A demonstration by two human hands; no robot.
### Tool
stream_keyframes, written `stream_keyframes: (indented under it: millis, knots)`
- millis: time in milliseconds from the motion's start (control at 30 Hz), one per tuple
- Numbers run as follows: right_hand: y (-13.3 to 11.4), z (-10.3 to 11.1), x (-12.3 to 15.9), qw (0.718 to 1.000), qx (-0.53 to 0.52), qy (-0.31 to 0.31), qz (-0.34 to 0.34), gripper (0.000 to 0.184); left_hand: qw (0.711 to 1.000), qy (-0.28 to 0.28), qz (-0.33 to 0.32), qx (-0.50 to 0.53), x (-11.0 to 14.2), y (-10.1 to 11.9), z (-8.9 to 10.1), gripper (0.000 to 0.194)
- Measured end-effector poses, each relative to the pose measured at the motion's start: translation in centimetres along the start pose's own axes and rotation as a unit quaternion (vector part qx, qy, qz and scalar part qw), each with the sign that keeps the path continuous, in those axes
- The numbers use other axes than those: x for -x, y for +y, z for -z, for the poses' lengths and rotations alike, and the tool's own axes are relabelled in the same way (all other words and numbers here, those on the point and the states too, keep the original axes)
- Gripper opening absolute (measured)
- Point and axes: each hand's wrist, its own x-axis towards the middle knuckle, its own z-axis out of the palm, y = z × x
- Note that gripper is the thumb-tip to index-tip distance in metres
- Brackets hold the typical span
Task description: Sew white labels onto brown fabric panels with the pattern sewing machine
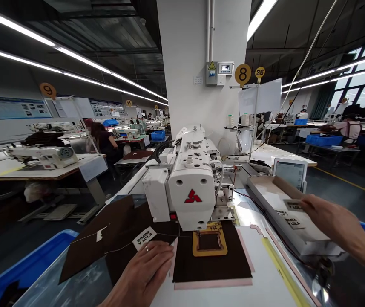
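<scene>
My left hand (142, 273) lies flat with its fingers stretched out, holding nothing, at the left edge of a dark brown fabric piece (214, 269). Just beyond its fingers a white label (144, 238) printed "BIMBA Y LOLA" rests on more brown fabric (86, 243). At the right, my right hand (326, 215) pinches another label (292, 205) above a cardboard box (265, 187); more printed labels (294, 221) show there. Under the head of a white sewing machine (192, 187), a yellow frame (209, 252) with a square opening sits on the fabric piece.
A tablet-like screen (290, 174) stands behind the box. Blue bins (29, 273) flank the worktable. Thread cones (230, 121) stand behind the machine near a pillar (185, 64). Other people sit at machines farther back on both sides.
</scene>
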Motion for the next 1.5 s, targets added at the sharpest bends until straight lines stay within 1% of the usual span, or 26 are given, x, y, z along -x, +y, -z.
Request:
stream_keyframes:
  millis: [100,133,167,200,267,300,333,400,433,467,533,600,700,800,867,900,933,967,1000,1067,1100,1133,1200,1267,1400,1500]
  knots:
    - [-0.1,2.4,1.0,0.997,-0.077,-0.002,-0.025,0.018,0.997,0.005,0.030,0.064,0.1,1.3,-0.4,0.026]
    - [-0.9,3.3,1.8,0.990,-0.133,-0.007,-0.036,0.022,0.993,-0.005,0.060,0.103,-0.1,1.9,-0.5,0.026]
    - [-2.3,4.3,2.7,0.973,-0.222,-0.025,-0.053,0.028,0.983,-0.021,0.102,0.149,-0.3,2.7,-0.8,0.025]
    - [-4.3,5.1,3.8,0.940,-0.330,-0.053,-0.066,0.033,0.967,-0.043,0.149,0.201,-0.8,3.5,-1.0,0.024]
    - [-9.2,6.1,6.2,0.857,-0.476,-0.198,-0.020,0.037,0.915,-0.094,0.233,0.315,-2.1,5.2,-1.6,0.028]
    - [-11.9,6.2,7.4,0.813,-0.525,-0.251,-0.003,0.037,0.880,-0.119,0.262,0.378,-2.9,6.1,-2.0,0.035]
    - [-14.3,6.0,8.5,0.775,-0.562,-0.288,0.011,0.036,0.842,-0.143,0.285,0.436,-3.7,6.7,-2.5,0.045]
    - [-18.2,5.0,10.2,0.716,-0.612,-0.335,0.020,0.036,0.770,-0.187,0.313,0.523,-5.1,7.7,-3.4,0.060]
    - [-19.5,4.3,10.7,0.699,-0.623,-0.349,0.022,0.037,0.744,-0.200,0.329,0.546,-5.7,8.0,-3.8,0.064]
    - [-20.4,3.7,11.1,0.690,-0.628,-0.360,0.019,0.037,0.727,-0.204,0.349,0.555,-6.1,8.1,-4.2,0.065]
    - [-21.1,2.7,11.4,0.687,-0.624,-0.372,0.008,0.039,0.712,-0.196,0.393,0.548,-6.4,8.1,-4.7,0.062]
    - [-21.3,2.1,11.5,0.684,-0.619,-0.387,0.000,0.042,0.708,-0.185,0.428,0.531,-6.5,7.8,-4.9,0.059]
    - [-21.8,1.4,11.5,0.666,-0.627,-0.404,-0.007,0.047,0.706,-0.185,0.443,0.521,-6.4,7.4,-4.9,0.059]
    - [-22.9,0.9,11.1,0.655,-0.622,-0.426,-0.038,0.051,0.704,-0.181,0.458,0.512,-6.3,7.0,-4.6,0.059]
    - [-23.5,0.5,10.3,0.661,-0.598,-0.447,-0.071,0.051,0.714,-0.180,0.461,0.496,-5.9,6.4,-4.2,0.058]
    - [-23.7,0.2,9.7,0.668,-0.585,-0.452,-0.086,0.051,0.728,-0.183,0.459,0.475,-5.6,6.0,-4.0,0.057]
    - [-23.8,-0.2,9.0,0.675,-0.573,-0.455,-0.098,0.050,0.753,-0.184,0.451,0.442,-5.2,5.4,-3.7,0.054]
    - [-23.9,-0.7,8.2,0.682,-0.562,-0.455,-0.108,0.048,0.789,-0.185,0.432,0.396,-4.7,4.8,-3.5,0.049]
    - [-23.9,-1.2,7.4,0.689,-0.554,-0.454,-0.114,0.046,0.834,-0.184,0.396,0.338,-4.3,4.2,-3.2,0.042]
    - [-24.0,-2.2,6.1,0.699,-0.539,-0.455,-0.116,0.039,0.924,-0.162,0.273,0.215,-3.5,3.0,-2.8,0.039]
    - [-24.1,-2.7,5.6,0.703,-0.532,-0.458,-0.116,0.035,0.957,-0.143,0.194,0.162,-3.2,2.4,-2.6,0.038]
    - [-24.2,-3.1,5.1,0.707,-0.524,-0.461,-0.115,0.031,0.978,-0.122,0.118,0.120,-3.1,2.0,-2.5,0.035]
    - [-24.6,-3.6,4.6,0.716,-0.508,-0.466,-0.111,0.024,0.995,-0.080,0.009,0.063,-3.1,1.4,-2.4,0.026]
    - [-25.1,-3.5,4.4,0.725,-0.490,-0.473,-0.101,0.020,0.997,-0.059,-0.045,0.027,-3.5,1.2,-2.3,0.022]
    - [-25.7,-2.6,4.4,0.742,-0.460,-0.481,-0.077,0.014,0.994,-0.059,-0.093,-0.023,-4.4,1.2,-2.3,0.025]
    - [-25.9,-2.1,4.5,0.756,-0.439,-0.482,-0.068,0.014,0.991,-0.068,-0.107,-0.048,-4.7,1.2,-2.4,0.030]
